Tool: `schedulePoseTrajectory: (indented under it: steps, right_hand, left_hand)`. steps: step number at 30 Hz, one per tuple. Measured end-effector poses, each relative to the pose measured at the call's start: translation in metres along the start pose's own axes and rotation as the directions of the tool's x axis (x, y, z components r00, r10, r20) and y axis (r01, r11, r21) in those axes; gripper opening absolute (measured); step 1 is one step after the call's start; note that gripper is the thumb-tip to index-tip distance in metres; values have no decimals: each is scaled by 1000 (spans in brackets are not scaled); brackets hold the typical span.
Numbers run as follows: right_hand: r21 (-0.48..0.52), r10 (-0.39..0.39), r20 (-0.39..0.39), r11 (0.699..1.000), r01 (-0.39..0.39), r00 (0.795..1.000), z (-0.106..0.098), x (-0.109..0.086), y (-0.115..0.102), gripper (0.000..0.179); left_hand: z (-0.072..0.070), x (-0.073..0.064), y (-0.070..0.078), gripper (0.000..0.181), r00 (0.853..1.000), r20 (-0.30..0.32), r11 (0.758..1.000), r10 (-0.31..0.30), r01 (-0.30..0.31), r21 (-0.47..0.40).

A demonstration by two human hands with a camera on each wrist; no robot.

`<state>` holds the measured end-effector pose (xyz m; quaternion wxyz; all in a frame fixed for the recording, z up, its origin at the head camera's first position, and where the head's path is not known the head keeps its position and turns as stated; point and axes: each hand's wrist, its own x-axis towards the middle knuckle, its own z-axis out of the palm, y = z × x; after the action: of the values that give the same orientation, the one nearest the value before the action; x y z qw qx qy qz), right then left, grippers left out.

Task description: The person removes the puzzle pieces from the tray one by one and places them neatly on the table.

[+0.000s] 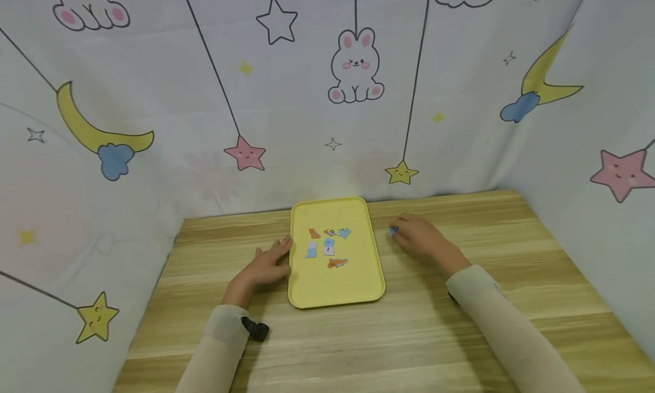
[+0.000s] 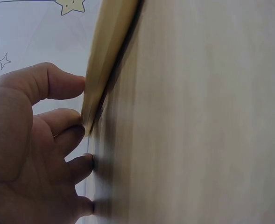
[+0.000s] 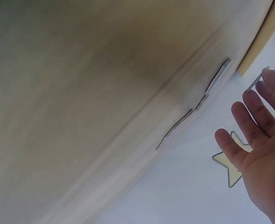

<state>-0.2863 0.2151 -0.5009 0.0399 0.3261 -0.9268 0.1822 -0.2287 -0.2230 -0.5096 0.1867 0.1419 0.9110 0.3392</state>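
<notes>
A yellow tray (image 1: 338, 288) lies on the wooden table, bearing several small flat printed pieces. Among them are an orange piece (image 1: 314, 233), a white-and-blue piece (image 1: 311, 250) and a lower orange piece (image 1: 336, 263). My left hand (image 1: 266, 266) rests at the tray's left side, its thumb and fingertips against the outer rim in the left wrist view. Right of the tray, my right hand (image 1: 422, 238) pinches a small thin blue piece (image 1: 393, 230) between thumb and fingers. Edge-on in the right wrist view, that piece is a narrow strip, its printed face hidden.
Thin flat pieces (image 3: 217, 75) lie on the table (image 3: 104, 93) near the right hand in the right wrist view. A printed cloth backdrop (image 1: 307, 97) rises behind the table and along both sides. A black wrist device (image 1: 255, 329) sits at the left cuff.
</notes>
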Motion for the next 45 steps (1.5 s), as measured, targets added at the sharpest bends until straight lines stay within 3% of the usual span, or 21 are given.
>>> schedulePoseTrajectory:
  steps: [11,23,45]
  right_hand:
    - [3,83,22,997,-84,996,-12,-12,21,27]
    - [-22,86,22,996,-86,996,-16,-21,42,23]
    - [2,161,68,987,-162,985,-20,-31,55,23]
  left_hand:
    - [0,0,0,85,1000,3,1000,2,-2,-7]
    - [0,1,-1,85,1000,3,1000,-5,5,5]
    - [-1,0,-1,85,1000,13,1000,-18,18,-1]
